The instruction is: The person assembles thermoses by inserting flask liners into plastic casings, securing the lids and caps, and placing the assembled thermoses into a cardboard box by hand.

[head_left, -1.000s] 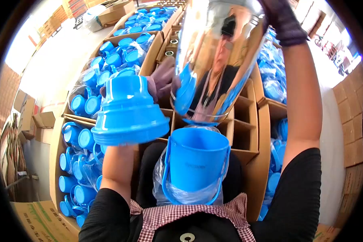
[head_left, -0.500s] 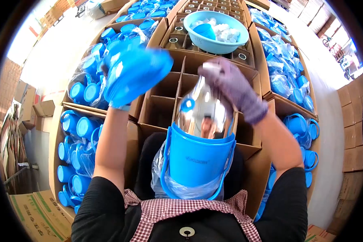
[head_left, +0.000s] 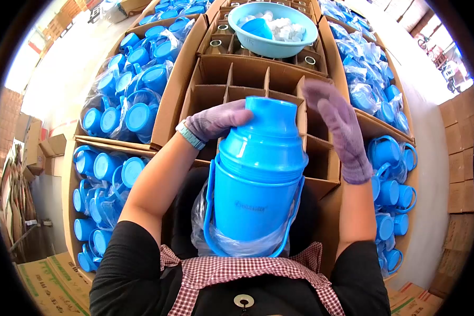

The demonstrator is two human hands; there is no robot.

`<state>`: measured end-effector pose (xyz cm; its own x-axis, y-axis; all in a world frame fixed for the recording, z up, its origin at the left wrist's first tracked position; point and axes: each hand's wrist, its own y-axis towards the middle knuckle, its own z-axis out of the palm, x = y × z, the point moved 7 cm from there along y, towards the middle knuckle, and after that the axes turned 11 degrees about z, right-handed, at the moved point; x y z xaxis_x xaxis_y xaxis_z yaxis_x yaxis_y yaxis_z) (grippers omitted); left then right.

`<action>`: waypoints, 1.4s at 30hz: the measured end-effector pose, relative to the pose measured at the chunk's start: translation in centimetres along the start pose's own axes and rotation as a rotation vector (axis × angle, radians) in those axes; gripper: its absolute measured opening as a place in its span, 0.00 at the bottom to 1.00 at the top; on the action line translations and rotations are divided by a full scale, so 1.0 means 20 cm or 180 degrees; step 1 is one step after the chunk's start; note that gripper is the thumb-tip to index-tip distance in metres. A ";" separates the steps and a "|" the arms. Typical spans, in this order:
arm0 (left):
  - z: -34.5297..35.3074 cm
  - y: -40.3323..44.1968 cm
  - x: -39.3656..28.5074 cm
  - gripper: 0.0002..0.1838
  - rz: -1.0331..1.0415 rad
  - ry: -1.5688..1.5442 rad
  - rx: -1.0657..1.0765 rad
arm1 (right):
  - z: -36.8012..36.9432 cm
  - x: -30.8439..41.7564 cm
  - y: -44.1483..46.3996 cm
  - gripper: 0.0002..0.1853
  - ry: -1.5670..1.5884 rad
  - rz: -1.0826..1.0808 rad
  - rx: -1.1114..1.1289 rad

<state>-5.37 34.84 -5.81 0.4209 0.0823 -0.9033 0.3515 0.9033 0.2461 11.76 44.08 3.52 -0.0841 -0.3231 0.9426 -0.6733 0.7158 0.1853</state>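
Observation:
A blue thermos flask (head_left: 255,203) with a swinging carry handle stands upright between the knees, loose clear plastic round its lower part. Its blue shoulder piece (head_left: 263,145) sits over the body, so the silvery liner is hidden. My left hand (head_left: 216,122), in a purplish knit glove, holds the left side of this piece near the neck; its fingers are partly hidden behind. My right hand (head_left: 337,129), gloved alike, is raised off to the right, fingers extended, holding nothing and apart from the flask.
A divided cardboard box (head_left: 208,100) lies just beyond the flask. Behind it, a light-blue basin (head_left: 273,48) of white stoppers and a blue cup rests on boxed liners. Cartons of blue handled cups (head_left: 140,117) flank both sides.
My left hand has brought the blue shoulder piece from the upper left onto the flask, covering the silvery liner. My right hand has let go of the liner's neck and moved right, opening.

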 end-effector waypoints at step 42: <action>0.17 -0.20 -0.08 0.74 -0.0477 0.0137 -0.1013 | 0.21 0.17 -0.14 0.58 0.0350 -0.0526 0.0968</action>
<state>-4.57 29.68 -4.22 0.3465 -0.0497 -0.9367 0.1257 0.9920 -0.0061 10.22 38.34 5.13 0.1125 -0.3387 0.9342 -0.8603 0.4372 0.2621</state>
